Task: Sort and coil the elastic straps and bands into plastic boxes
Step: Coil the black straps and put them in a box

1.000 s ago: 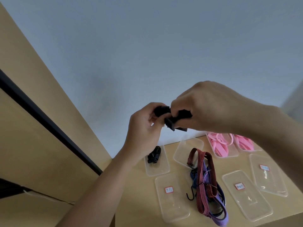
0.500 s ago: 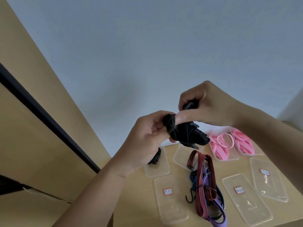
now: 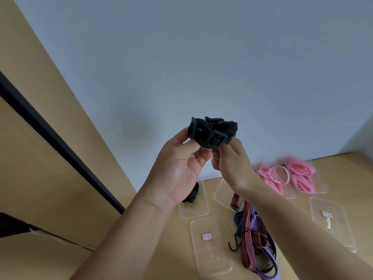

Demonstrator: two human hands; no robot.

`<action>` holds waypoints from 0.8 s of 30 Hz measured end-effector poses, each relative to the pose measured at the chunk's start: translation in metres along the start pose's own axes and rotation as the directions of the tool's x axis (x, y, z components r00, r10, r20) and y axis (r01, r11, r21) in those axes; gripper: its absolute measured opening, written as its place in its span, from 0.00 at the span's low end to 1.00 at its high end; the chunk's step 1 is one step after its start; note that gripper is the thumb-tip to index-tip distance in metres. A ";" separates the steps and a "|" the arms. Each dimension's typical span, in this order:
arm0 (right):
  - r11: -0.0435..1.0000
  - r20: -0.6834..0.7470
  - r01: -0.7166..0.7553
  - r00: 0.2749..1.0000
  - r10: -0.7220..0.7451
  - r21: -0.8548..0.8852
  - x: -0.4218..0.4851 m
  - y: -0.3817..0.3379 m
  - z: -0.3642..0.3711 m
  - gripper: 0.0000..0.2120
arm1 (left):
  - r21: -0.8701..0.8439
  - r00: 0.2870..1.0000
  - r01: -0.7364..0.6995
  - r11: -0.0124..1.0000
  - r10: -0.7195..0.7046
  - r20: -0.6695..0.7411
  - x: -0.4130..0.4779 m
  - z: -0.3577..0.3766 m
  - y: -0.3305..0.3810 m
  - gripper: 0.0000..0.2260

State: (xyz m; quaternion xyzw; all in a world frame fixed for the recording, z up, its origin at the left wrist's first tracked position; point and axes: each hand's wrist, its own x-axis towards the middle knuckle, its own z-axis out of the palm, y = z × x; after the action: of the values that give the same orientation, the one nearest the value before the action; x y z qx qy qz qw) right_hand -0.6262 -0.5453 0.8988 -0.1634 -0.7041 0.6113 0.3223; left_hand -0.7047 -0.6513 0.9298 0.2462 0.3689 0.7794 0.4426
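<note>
A bundled black elastic strap with a buckle (image 3: 212, 131) is held up in front of the wall, above the table. My left hand (image 3: 178, 168) pinches its left side and my right hand (image 3: 232, 162) pinches its lower right side. Below, a clear plastic box (image 3: 198, 209) holds another coiled black strap (image 3: 191, 196), partly hidden by my left wrist. A heap of red-striped, blue and purple hooked straps (image 3: 254, 235) lies on the table between the boxes. Pink bands (image 3: 276, 176) fill two boxes at the back right.
Several clear boxes with red-edged labels lie on the wooden table: one in front (image 3: 210, 247), one at the right (image 3: 331, 219), one behind the strap heap (image 3: 223, 194). A pale wall rises behind the table; a wooden panel with a black bar (image 3: 58, 142) stands at the left.
Both hands have lifted the black strap bundle higher and turned it. My right hand has moved from above the bundle to under its right side. The view has tilted slightly.
</note>
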 end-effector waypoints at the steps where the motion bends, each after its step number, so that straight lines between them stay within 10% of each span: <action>1: 0.999 -0.014 0.011 1.000 -0.012 -0.031 0.001 0.001 0.001 0.26 | -0.011 1.000 -0.012 1.000 0.012 -0.018 0.001 -0.001 0.002 0.09; 9: 0.972 -0.267 0.178 0.940 -0.214 -0.153 -0.018 0.008 0.017 0.03 | -0.130 0.986 0.017 0.991 -0.038 -0.160 0.010 -0.004 0.010 0.11; 24: 0.919 -0.066 0.234 0.961 -0.267 -0.317 -0.028 0.015 0.016 0.16 | 0.004 0.940 -0.046 0.999 0.044 -0.338 0.024 -0.014 0.017 0.05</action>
State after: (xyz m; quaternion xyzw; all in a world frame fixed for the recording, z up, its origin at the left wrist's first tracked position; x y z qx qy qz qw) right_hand -0.6184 -0.5719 0.8763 -0.1527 -0.7870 0.4385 0.4063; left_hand -0.7350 -0.6409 0.9359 0.1163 0.4322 0.8207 0.3552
